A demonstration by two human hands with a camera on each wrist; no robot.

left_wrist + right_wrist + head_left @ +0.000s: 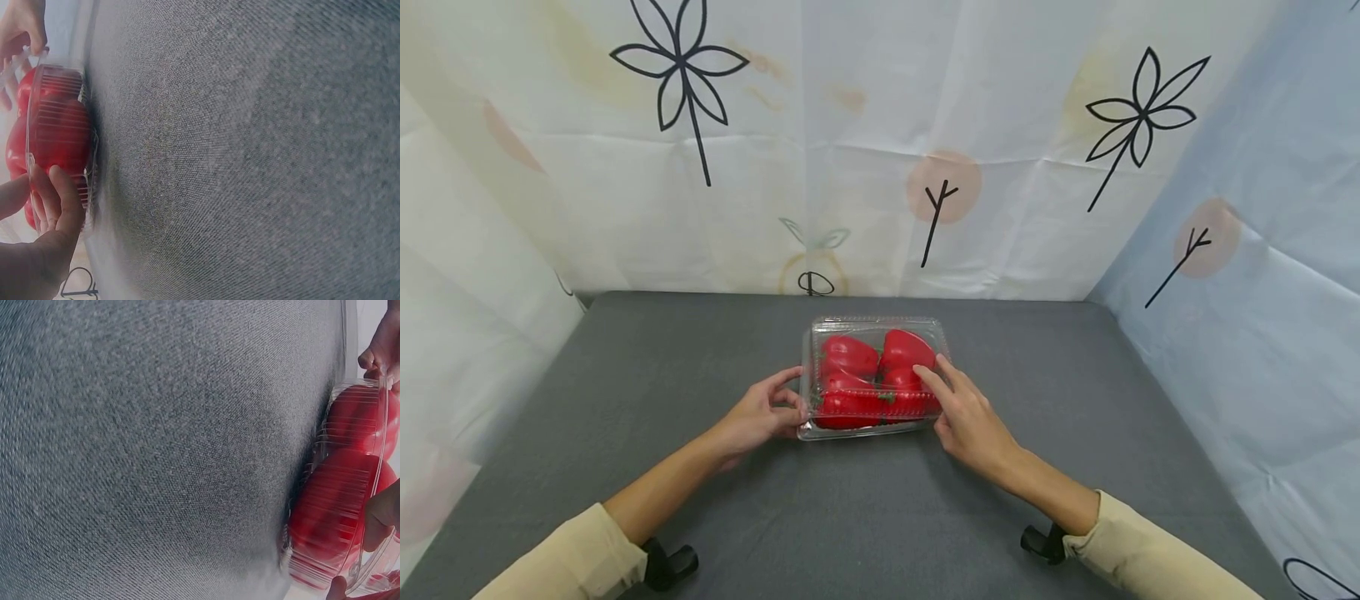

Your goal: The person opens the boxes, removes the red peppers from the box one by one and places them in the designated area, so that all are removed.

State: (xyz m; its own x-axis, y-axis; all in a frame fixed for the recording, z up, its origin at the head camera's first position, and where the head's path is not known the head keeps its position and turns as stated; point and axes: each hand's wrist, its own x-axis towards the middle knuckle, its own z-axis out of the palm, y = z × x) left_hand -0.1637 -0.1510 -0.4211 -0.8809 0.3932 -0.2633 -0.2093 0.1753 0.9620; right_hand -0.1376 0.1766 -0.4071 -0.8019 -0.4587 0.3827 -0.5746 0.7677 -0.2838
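Pinching the left edge of a clear, rectangular plastic container [872, 326] with ribbed walls, our left hand [767, 412] has its thumb and fingers closed on the rim, as the left wrist view shows from the side. Our right hand [970, 417] reaches over the opposite edge, its fingers grasping the clear plastic near the front right corner, with two fingertips lying above the contents. Beside this hand, the wrist views show a thin sheet of transparent plastic slanting away from the rim; we cannot tell whether the lid is fastened at any point.

Inside the container we see four glossy red peppers [848, 357], packed close together in two rows, with bits of green at some of their ends. The container sits flat near the far edge of the grey, cloth-covered tabletop [865, 517], about midway between its left and right sides, and our forearms come toward it from both front corners. We wear a pale beige left sleeve [572, 558] and a matching right sleeve [1150, 546], each with a black fitting at its cuff. Behind the tabletop hangs a white fabric backdrop [865, 117] printed with black line-drawn flowers [681, 62] and peach discs [966, 179].
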